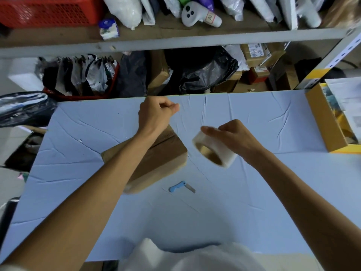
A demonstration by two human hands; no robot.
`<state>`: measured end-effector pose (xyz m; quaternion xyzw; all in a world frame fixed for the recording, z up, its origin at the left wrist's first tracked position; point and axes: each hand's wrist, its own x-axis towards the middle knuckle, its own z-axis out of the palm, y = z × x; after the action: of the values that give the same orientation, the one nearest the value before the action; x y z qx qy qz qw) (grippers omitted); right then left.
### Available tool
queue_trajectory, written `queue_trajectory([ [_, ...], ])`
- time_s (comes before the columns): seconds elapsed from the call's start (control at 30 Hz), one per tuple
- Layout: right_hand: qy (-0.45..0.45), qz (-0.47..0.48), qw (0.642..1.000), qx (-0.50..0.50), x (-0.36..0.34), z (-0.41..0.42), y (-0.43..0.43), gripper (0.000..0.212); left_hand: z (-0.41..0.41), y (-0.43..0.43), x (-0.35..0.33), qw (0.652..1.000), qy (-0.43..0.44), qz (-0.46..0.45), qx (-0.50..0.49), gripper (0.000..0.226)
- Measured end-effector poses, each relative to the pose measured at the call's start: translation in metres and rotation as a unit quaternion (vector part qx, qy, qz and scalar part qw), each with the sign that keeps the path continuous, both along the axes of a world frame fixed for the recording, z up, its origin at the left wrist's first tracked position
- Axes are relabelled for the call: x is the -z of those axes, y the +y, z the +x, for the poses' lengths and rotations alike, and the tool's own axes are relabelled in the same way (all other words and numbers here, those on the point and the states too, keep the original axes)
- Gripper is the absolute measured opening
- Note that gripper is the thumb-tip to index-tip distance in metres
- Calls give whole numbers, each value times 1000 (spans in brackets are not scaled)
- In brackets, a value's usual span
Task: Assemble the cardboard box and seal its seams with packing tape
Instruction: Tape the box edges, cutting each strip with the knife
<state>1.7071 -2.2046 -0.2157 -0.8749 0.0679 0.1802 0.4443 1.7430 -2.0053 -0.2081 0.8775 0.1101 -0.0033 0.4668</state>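
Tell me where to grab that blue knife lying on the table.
Pinch the blue knife by its blue handle, coming from above at its left end: it lies flat, and the bare blade sticks out to the right.

On the blue desk [254, 202], the right grip [232, 137] holds a tape roll [214, 151] raised and tilted, fingers curled over its rim. At 10 o'clock from it, the left grip [156, 114] is clenched, thumb against fingertips. The cardboard box [166, 151] lies under the left forearm. A blue knife [180, 186] lies at the box's 6 o'clock, blade out.
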Motion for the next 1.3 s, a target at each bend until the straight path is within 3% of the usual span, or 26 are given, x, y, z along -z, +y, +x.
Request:
queue_trajectory([
  [0.1,14,118,991,-61,-5,-13,-4,26,11,8,1,999,25,-29,-12,14],
  [0.2,16,154,984,-89,-5,-18,-8,22,17,10,0,999,33,-19,10,14],
  [0.27,36,139,986,-84,-1,-18,-9,28,19,9,1,999,30,6,41,17],
  [0.37,106,59,992,-39,5,-10,-7,56,18,8,2,998,14,40,46,16],
  [0.5,167,-109,979,-49,18,-9,-3,56,20,13,1,998,-8,41,54,14],
  [0.6,173,-110,979,-25,22,-18,-1,62,20,15,5,995,11,47,82,12],
  [0.77,84,-35,991,99,14,-34,5,66,24,37,8,995,12,-15,95,11],
  [0.93,78,-58,988,117,9,-38,19,65,29,52,6,990,17,-47,129,9],
  [1.3,77,-96,985,117,21,-41,38,63,46,60,31,985,51,-10,162,9],
])
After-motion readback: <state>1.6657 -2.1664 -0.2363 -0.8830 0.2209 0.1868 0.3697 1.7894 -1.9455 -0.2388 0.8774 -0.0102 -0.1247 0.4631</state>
